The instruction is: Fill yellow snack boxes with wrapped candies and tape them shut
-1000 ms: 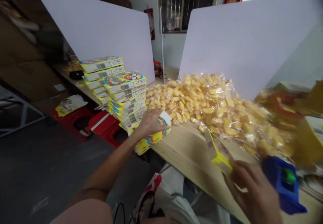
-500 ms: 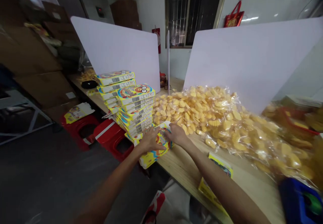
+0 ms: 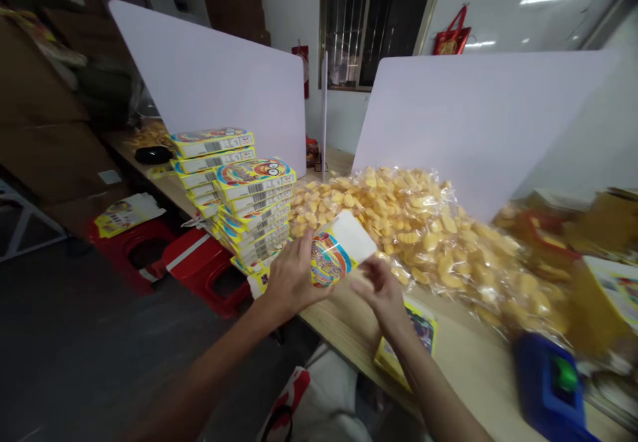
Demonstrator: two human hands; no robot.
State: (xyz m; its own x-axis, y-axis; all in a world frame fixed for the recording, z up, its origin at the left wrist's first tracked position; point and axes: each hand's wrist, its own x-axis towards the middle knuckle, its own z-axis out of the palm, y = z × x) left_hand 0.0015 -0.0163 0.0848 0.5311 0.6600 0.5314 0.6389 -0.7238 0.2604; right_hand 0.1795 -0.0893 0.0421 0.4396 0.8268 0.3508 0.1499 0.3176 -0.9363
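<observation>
A yellow printed carton is held up over the table edge, tilted, with its white end flap sticking out to the right. My left hand grips the carton's left side, thumb along its lower edge. My right hand is at the flap end, its curled fingers on the carton's lower right corner. Just left of my left hand rise stacks of filled-looking cartons. Another yellow box lies flat under my right forearm.
A large heap of clear bags with yellow pieces covers the table beyond my hands. A blue tape dispenser stands at right. White partition boards stand behind. Red stools are at left.
The carton has been lifted and moved away from the stacks, its white flap now pointing right. My right hand has moved right and down to the flap end. The view has shifted slightly.
</observation>
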